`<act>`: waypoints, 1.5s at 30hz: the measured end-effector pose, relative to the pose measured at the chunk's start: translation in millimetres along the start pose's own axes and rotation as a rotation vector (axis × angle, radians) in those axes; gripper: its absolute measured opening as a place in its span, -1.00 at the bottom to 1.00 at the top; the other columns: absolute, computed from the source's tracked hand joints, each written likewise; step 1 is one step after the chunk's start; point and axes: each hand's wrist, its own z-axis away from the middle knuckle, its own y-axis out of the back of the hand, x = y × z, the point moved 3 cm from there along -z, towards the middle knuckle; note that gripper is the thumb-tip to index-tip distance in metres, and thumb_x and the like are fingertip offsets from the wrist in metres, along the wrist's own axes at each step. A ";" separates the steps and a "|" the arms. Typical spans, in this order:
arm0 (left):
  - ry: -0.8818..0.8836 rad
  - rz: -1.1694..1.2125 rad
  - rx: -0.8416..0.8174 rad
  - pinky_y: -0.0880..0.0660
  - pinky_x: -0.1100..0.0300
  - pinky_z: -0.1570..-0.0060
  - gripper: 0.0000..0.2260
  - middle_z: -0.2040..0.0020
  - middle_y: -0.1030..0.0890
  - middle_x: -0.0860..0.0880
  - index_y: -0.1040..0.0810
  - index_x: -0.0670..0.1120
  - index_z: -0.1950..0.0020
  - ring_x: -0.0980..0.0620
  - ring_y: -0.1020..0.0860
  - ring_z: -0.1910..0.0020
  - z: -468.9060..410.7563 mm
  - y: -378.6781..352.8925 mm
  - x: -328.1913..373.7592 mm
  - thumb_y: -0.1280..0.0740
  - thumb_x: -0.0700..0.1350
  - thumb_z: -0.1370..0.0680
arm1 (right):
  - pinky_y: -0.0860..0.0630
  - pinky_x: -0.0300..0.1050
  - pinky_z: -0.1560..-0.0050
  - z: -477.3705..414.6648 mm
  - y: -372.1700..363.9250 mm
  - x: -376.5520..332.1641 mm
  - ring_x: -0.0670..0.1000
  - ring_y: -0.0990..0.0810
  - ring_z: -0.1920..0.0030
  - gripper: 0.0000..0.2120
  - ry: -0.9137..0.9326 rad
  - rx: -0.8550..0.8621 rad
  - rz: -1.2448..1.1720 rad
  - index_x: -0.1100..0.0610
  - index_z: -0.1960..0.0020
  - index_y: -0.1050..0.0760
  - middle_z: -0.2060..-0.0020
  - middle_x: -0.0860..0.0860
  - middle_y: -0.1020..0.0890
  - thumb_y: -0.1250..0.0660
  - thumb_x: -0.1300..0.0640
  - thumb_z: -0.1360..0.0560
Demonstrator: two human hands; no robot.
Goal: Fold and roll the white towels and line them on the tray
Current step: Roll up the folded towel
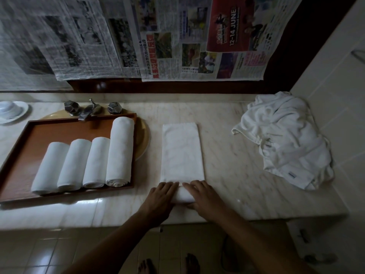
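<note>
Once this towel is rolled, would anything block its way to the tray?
Nothing visible does. Bare counter lies between the towel under both hands (left, right) and the tray. Four rolls fill the tray's right side, so the open space is left of them.

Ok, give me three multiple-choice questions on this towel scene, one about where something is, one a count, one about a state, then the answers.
1. Where does the unfolded towel pile lie?
A. On the tray
B. On the counter's right end, by the wall
C. On the floor

2. How many rolled towels lie on the wooden tray?
A. Two
B. Four
C. Six

3. What state is the folded towel under the hands in?
A. Fully rolled
B. Flat, not started
C. Rolled only at its near end

Answers:
1 B, the pile sits against the tiled wall.
2 B, four rolls lie side by side.
3 C, the left hand and right hand press a short roll; the rest lies flat.
</note>
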 end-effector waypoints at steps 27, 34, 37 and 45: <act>0.314 0.371 -0.090 -0.31 0.04 -0.13 -0.37 -0.19 -0.46 0.08 -0.56 0.14 -0.30 0.08 -0.30 -0.12 11.0 10.7 -5.5 0.04 0.41 -0.47 | -0.56 0.16 -0.13 47.5 -10.5 -37.2 0.12 -0.55 -0.17 -0.65 -0.162 0.447 -0.001 -0.02 -0.29 -0.58 -0.19 0.04 -0.60 -0.23 -0.05 -0.56; 0.483 0.438 0.085 -0.39 0.06 -0.01 -0.59 -0.02 -0.49 0.11 -0.52 0.11 -0.12 0.07 -0.44 -0.03 14.5 5.5 -3.3 -0.14 0.39 -0.56 | -0.10 0.31 -0.52 46.9 -36.2 -30.4 0.22 -0.22 -0.59 -0.44 -0.085 0.310 0.085 0.00 -0.60 -0.27 -0.57 0.10 -0.30 -0.21 0.03 -0.61; 0.526 0.208 0.063 -0.30 0.10 0.10 -0.47 -0.07 -0.49 0.08 -0.52 0.13 -0.20 0.09 -0.39 -0.02 13.1 -1.8 -5.2 0.02 0.43 -0.55 | -0.09 0.31 -0.50 36.7 -29.0 -24.2 0.20 -0.24 -0.57 -0.31 -0.083 0.188 0.067 0.00 -0.61 -0.24 -0.55 0.08 -0.34 -0.36 0.00 -0.52; 0.179 0.016 0.237 -0.40 -0.15 -0.41 -0.43 -0.48 -0.46 -0.17 -0.41 -0.12 -0.51 -0.17 -0.42 -0.47 18.5 6.6 31.0 -0.10 0.21 -0.64 | -0.15 0.28 -0.51 10.5 -13.5 -12.2 0.19 -0.40 -0.43 -0.27 -0.098 0.061 0.082 0.05 -0.57 -0.27 -0.42 0.06 -0.46 -0.33 0.04 -0.42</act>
